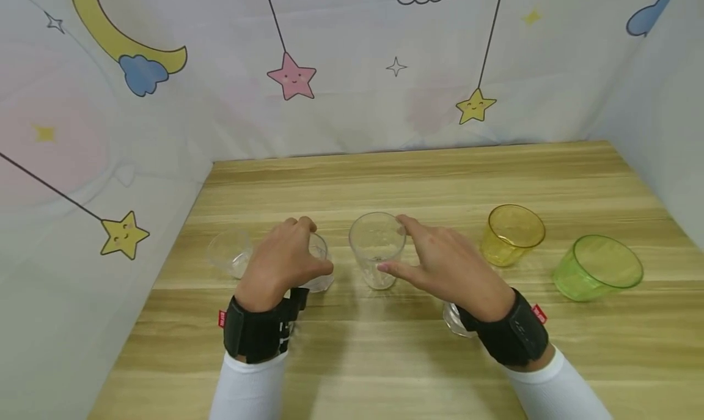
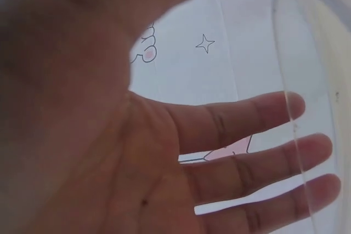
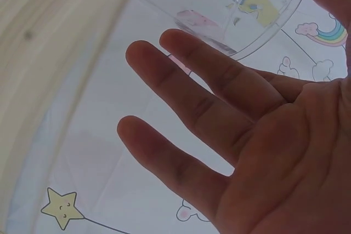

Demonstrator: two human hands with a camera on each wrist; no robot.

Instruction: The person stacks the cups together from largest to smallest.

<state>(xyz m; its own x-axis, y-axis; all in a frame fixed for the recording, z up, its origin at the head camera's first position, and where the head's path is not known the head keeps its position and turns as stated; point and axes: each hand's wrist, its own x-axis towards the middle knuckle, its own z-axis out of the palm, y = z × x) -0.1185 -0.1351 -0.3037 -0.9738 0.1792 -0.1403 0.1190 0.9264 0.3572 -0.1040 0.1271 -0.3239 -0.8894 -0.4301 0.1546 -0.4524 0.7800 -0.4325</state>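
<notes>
My left hand (image 1: 285, 258) arches beside a low clear cup (image 1: 319, 283), its thumb overlapping the cup's side. In the left wrist view, straight fingers (image 2: 241, 121) spread across a curved clear edge at the right. A taller clear cup (image 1: 368, 249) stands upright between the hands. My right hand (image 1: 453, 267) is at that cup's right side, index fingertip at the rim and thumb lower across the wall. Its other fingers (image 3: 192, 102) stretch straight in the right wrist view, with a clear rim (image 3: 269, 36) beyond them. Another clear cup (image 1: 456, 322) is half hidden under the right wrist.
A further clear cup (image 1: 228, 252) sits left of my left hand. An amber cup (image 1: 503, 252) and a green cup (image 1: 580, 279) stand on the right. The wooden table (image 1: 385, 184) is bounded by a printed cloth (image 1: 357, 120) at the back and sides.
</notes>
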